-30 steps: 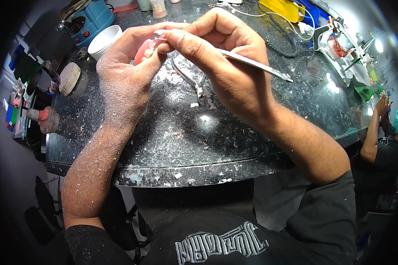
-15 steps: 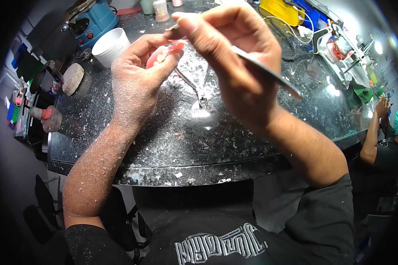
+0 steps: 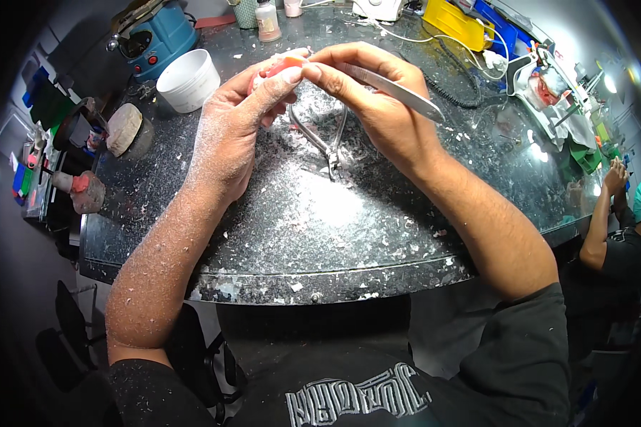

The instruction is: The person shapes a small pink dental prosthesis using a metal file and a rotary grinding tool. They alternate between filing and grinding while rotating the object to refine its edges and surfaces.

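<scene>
Left hand (image 3: 238,124), dusted white with powder, is closed around a small pink-red cast piece (image 3: 283,65), fingers cupping it from below and thumb pressed on top. The piece sits raised above the far middle of the counter (image 3: 320,235), just under the fingertips of both hands; most of it is hidden, so its exact shape cannot be told.

Right hand (image 3: 377,107) pinches a slim metal blade tool (image 3: 392,87) near its working end, which meets the pink piece. Long axis of the tool runs from the piece at upper left out to lower right, free end pointing toward the person's right.

Handling judgement: the piece looks light, rigid and brittle, likely to chip if squeezed at thin edges; best held by its thicker body, as the left hand does. Powder on the skin may make the grip slippery. The tool looks stiff and light, best steered close to the tip.

Directly below the hands, metal pliers (image 3: 327,139) lie on the counter amid white chips and dust. Further left: a white cup (image 3: 187,80), a blue machine (image 3: 153,35). Far right: a yellow box (image 3: 463,21), and another person's arm (image 3: 605,213) at the counter's edge.
</scene>
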`<state>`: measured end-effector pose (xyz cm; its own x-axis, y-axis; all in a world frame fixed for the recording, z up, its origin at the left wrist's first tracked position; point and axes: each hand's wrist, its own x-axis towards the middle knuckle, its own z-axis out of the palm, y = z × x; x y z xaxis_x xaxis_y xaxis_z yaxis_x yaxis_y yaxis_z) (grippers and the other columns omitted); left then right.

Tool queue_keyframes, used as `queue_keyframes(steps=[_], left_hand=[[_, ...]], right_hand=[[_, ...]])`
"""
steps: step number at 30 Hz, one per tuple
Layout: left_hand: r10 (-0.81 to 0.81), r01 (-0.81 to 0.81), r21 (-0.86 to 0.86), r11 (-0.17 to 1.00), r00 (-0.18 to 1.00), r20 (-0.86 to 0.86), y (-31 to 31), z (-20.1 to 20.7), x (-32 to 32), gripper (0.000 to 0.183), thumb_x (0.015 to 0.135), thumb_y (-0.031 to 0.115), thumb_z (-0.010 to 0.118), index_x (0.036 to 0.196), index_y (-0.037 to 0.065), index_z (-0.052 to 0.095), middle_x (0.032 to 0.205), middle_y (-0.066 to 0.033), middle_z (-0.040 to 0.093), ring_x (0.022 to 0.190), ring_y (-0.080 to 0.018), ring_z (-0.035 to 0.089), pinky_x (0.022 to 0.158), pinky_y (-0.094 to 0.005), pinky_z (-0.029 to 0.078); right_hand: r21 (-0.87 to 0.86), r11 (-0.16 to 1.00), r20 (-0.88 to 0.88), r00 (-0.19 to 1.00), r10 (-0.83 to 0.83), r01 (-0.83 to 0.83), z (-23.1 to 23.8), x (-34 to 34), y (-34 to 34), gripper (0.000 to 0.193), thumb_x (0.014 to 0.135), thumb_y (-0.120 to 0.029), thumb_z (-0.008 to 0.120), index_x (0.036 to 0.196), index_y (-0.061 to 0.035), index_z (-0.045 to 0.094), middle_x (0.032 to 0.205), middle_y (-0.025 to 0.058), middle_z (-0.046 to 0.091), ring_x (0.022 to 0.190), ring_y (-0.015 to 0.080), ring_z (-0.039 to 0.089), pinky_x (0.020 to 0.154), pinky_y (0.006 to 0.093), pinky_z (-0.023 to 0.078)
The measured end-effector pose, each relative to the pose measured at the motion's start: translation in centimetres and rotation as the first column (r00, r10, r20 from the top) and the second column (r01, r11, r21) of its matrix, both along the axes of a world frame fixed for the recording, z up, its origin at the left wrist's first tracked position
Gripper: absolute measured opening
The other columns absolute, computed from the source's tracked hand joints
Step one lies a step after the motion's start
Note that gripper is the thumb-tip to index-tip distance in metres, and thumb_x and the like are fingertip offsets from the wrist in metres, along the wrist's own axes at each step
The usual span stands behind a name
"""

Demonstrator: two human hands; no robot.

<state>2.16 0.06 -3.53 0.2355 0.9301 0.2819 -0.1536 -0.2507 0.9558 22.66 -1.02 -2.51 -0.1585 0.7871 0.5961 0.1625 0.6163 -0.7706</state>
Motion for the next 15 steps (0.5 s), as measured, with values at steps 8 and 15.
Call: queue_keyframes(steps=[8, 15], left_hand=[[-0.038, 0.028, -0.076, 0.997, 0.989, -0.143, -0.9, 1.3, 0.6, 0.043, 0.107, 0.035, 0.067, 0.141, 0.009, 0.068, 0.082, 0.0058, 0.059, 0.068, -0.0039, 0.046, 0.065, -0.0218, 0.036], [-0.134, 0.108, -0.11, 0.988, 0.954, -0.268, -1.2, 2.3, -0.2, 0.045, 0.111, 0.041, 0.041, 0.122, 0.005, 0.065, 0.069, 0.0063, 0.042, 0.061, -0.0065, 0.035, 0.06, -0.0254, 0.028]], right_hand=[[-0.137, 0.987, -0.115, 0.991, 0.068, -0.084, 0.0, 0.4, 0.3, 0.028, 0.101, -0.023, 0.077, 0.115, 0.0019, 0.077, 0.11, 0.0108, 0.079, 0.105, 0.0144, 0.073, 0.095, 0.0279, 0.057], [-0.074, 0.993, -0.112, 0.99, 0.087, -0.096, -0.1, 0.1, 0.3, 0.031, 0.101, -0.026, 0.077, 0.112, 0.0032, 0.077, 0.105, 0.0129, 0.08, 0.1, 0.0157, 0.074, 0.091, 0.0292, 0.058]])
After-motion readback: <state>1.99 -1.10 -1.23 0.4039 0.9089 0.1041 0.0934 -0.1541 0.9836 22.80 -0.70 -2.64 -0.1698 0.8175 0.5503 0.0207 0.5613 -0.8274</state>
